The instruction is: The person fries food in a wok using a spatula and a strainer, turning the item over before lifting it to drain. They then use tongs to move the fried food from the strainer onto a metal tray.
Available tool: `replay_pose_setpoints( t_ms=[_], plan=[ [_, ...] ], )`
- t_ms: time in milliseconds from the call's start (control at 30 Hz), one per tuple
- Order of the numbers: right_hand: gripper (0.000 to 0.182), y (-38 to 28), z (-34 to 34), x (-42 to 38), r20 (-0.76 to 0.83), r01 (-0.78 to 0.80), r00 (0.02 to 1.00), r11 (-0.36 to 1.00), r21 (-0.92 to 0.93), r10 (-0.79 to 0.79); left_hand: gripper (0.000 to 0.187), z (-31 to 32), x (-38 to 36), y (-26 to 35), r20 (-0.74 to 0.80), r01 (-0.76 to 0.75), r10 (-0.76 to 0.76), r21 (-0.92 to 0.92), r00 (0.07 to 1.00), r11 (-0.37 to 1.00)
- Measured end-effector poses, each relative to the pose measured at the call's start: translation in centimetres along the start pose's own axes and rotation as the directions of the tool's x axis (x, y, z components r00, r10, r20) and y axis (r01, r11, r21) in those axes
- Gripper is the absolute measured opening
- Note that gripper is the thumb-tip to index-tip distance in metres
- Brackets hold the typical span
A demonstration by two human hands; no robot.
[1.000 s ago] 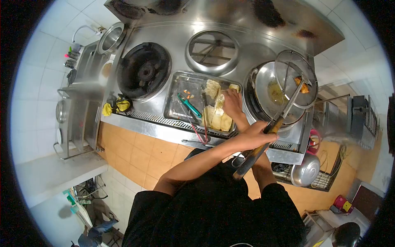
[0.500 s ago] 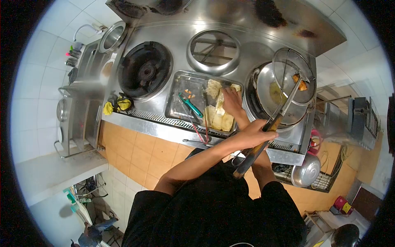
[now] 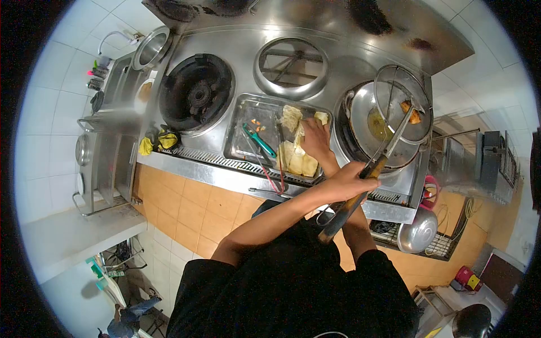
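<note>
My left hand (image 3: 359,181) is closed around the wooden handle of a long wok spatula (image 3: 393,142). The spatula's metal shaft reaches across a wire strainer (image 3: 378,97) over the wok (image 3: 364,128) on the right. Brown fried food (image 3: 415,118) lies in the strainer by the spatula's head. Crossing under my left forearm, my right hand (image 3: 317,135) reaches into a metal tray (image 3: 239,121). Its curled fingers are on a pale yellow food piece (image 3: 298,137); the fingertips are partly hidden. More pale yellow folded pieces (image 3: 294,162) lie below it. A green-handled peeler or knife (image 3: 260,141) rests in the tray.
A black burner (image 3: 197,97) is at the left, with an open metal ring (image 3: 291,67) at the back centre. Red-handled tongs (image 3: 274,183) hang over the tray's front edge. A yellow-and-black cloth (image 3: 163,141) lies at the stove's left corner. A metal bowl (image 3: 418,231) is at lower right.
My right hand stays over the pale yellow pieces, its fingers slightly shifted. The left hand keeps hold of the spatula handle. The view has moved slightly.
</note>
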State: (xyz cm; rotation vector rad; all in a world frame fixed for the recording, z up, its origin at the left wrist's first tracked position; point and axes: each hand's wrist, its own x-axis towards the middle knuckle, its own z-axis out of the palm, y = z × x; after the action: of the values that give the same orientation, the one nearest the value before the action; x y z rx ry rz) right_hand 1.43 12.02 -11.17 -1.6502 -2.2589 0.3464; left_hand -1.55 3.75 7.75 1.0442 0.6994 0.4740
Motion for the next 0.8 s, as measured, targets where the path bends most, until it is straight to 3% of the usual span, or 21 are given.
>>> replay_pose_setpoints(
  t_ms=[200,267,300,333,367,400,433,500,633,700,733,800],
  plan=[
    [0.041,-2.0,-1.5,-3.3,-0.125,-0.019,0.992,0.996,0.087,0.03,0.03,-0.2,-0.5,0.4,0.009,0.019,-0.019,-0.017,1.0,1.0],
    [0.04,-2.8,-2.7,-7.1,0.03,-0.139,0.99,0.978,0.158,0.136,0.029,-0.6,-0.3,-0.4,0.04,0.008,-0.007,-0.025,0.999,1.0],
    [0.04,-3.0,-2.4,-9.9,0.019,-0.17,0.985,0.973,0.158,0.169,0.028,-1.0,0.0,-1.6,-0.042,0.019,-0.015,0.089,0.999,0.996],
    [0.041,-2.5,-0.5,-13.9,0.021,-0.269,0.959,0.877,0.399,0.284,0.026,-1.0,-0.2,-1.0,-0.115,0.036,-0.013,0.202,0.993,0.979],
    [0.042,-2.0,1.3,-17.7,0.041,-0.335,0.918,0.714,0.614,0.395,0.025,-1.2,-0.6,-0.4,-0.064,0.113,-0.111,0.029,0.992,0.993],
    [0.044,-2.0,1.8,-20.5,0.082,-0.361,0.865,0.501,0.787,0.495,0.024,-1.5,-0.8,0.2,-0.025,0.118,-0.118,-0.007,0.993,0.993],
    [0.029,-4.2,-6.4,-21.4,0.158,-0.334,0.943,0.803,0.493,0.294,0.024,-1.8,-1.0,0.3,0.014,0.128,-0.128,-0.048,0.992,0.991],
    [0.02,-4.2,-9.5,-24.4,0.563,-0.584,0.783,0.622,0.521,0.264,0.021,-2.7,-0.8,-0.2,0.066,0.13,-0.127,-0.048,0.99,0.99],
    [0.02,-0.9,-2.3,-33.2,0.573,-0.675,0.72,0.59,0.444,0.392,0.016,-1.6,-1.7,0.8,0.067,0.157,-0.15,-0.104,0.986,0.982],
    [0.039,2.3,3.7,-34.7,0.354,-0.69,0.718,0.549,0.471,0.599,0.016,-0.3,-2.1,1.0,0.035,0.149,-0.146,-0.125,0.989,0.981],
    [0.039,3.7,6.1,-35.1,0.354,-0.684,0.724,0.548,0.482,0.592,0.016,0.5,-2.3,0.7,0.025,0.15,-0.148,-0.116,0.989,0.982],
    [0.055,6.4,11.8,-35.6,0.541,-0.783,0.607,0.555,0.282,0.582,0.018,1.8,-2.7,0.2,-0.063,0.107,-0.119,-0.172,0.991,0.979]
  ],
)
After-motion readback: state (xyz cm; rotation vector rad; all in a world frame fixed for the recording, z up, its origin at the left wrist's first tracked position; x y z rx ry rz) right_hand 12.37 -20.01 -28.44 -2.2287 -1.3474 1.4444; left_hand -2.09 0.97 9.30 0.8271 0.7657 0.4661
